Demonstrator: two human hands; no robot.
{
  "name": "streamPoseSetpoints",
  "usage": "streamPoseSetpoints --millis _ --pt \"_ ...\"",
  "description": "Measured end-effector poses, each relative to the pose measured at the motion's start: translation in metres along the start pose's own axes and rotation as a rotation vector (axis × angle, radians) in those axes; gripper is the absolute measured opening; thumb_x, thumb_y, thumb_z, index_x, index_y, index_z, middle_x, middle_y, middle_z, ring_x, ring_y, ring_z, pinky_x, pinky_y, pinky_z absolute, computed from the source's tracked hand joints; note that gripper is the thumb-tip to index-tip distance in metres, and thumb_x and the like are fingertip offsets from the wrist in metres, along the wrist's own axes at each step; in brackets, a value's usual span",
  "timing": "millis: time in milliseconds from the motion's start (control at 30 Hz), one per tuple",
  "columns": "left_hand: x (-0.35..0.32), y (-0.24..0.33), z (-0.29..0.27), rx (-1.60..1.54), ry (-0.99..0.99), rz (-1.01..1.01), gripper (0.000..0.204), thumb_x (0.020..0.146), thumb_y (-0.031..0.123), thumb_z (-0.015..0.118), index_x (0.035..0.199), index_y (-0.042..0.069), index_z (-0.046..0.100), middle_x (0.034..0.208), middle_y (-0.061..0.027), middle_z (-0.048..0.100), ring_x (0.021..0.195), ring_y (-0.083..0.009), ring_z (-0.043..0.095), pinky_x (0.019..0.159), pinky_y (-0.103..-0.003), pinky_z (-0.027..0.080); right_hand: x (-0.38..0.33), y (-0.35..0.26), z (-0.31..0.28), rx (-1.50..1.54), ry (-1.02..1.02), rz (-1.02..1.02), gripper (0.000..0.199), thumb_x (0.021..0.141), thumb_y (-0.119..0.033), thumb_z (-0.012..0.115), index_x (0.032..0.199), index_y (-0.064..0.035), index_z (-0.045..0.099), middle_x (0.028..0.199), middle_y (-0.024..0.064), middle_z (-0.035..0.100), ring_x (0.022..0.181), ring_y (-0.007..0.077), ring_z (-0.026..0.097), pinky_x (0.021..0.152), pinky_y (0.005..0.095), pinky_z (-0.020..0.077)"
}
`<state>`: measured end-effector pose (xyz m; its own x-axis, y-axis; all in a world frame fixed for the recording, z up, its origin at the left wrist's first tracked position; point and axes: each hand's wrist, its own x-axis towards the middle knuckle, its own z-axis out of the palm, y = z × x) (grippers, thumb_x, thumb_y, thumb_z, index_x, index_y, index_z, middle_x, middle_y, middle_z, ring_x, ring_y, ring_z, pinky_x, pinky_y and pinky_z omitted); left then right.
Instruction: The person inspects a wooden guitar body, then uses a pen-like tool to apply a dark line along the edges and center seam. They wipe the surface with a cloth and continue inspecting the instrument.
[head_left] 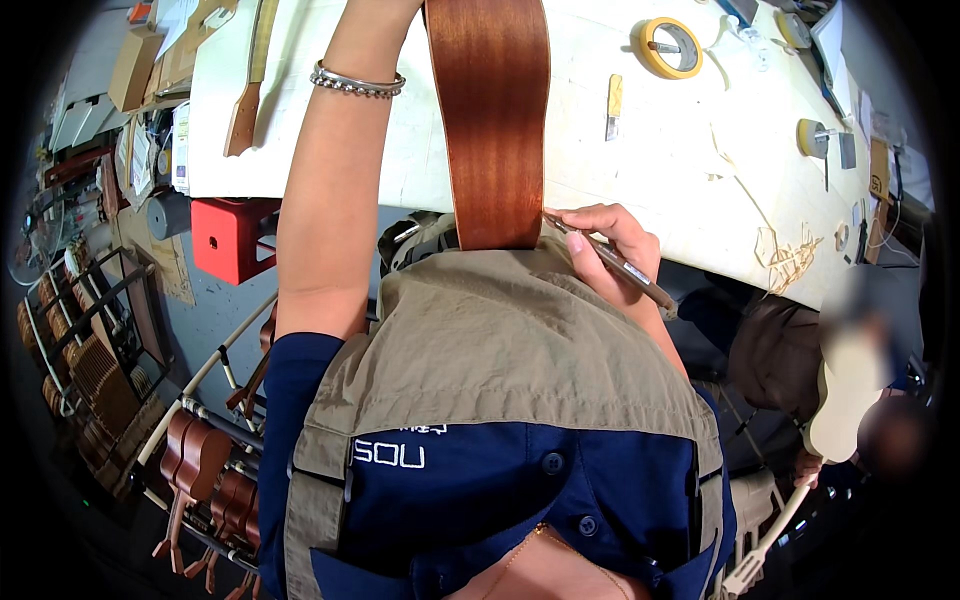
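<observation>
A reddish-brown curved wooden instrument body stands on edge against my chest and reaches up over the white workbench. My right hand grips a slim dark pen-like tool whose tip touches the lower right edge of the wood. My left arm, with a silver bracelet at the wrist, stretches upward beside the wood. The left hand itself lies beyond the top edge of the picture.
On the bench lie a yellow tape roll, a small chisel-like tool, wood shavings and an unfinished neck. A red stool stands under it. Racks of small instrument bodies fill the left. Another person sits at the right.
</observation>
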<state>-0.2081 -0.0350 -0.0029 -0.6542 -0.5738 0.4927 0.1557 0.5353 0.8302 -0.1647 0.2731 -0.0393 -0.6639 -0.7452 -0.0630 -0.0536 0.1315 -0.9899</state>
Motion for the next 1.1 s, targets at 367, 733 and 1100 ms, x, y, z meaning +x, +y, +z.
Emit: streamPoseSetpoints --millis 367,733,1100 --pt "0.0006 -0.0015 0.0006 0.003 0.012 -0.005 0.048 0.095 0.029 0.051 0.057 0.001 0.048 0.054 0.0040 0.043 0.052 -0.0054 0.039 0.046 -0.024 0.031 -0.0008 0.0004 -0.0019 -0.003 -0.011 0.025 0.011 0.080 -0.001 0.063 0.091 0.0015 0.063 0.092 0.0122 0.070 0.078 0.0119 0.065 0.071 0.0237 0.0504" --pt "0.0005 -0.0018 -0.0001 0.011 0.013 0.009 0.047 0.095 0.028 0.051 0.057 0.000 0.049 0.054 0.0034 0.044 0.052 -0.0059 0.039 0.046 -0.025 0.032 -0.0004 0.0046 -0.0003 0.096 0.012 0.029 0.012 0.082 -0.002 0.062 0.093 0.0019 0.063 0.093 0.0131 0.069 0.076 0.0082 0.061 0.069 0.0223 0.0487" --pt "-0.0004 -0.0012 0.0006 -0.011 0.008 -0.014 0.046 0.095 0.028 0.051 0.057 0.001 0.049 0.054 0.0044 0.044 0.052 -0.0048 0.038 0.045 -0.024 0.029 0.0057 0.0011 0.0017 0.115 0.017 -0.017 0.012 0.082 -0.001 0.061 0.094 0.0037 0.062 0.096 0.0154 0.069 0.085 0.0127 0.065 0.075 0.0238 0.0498"
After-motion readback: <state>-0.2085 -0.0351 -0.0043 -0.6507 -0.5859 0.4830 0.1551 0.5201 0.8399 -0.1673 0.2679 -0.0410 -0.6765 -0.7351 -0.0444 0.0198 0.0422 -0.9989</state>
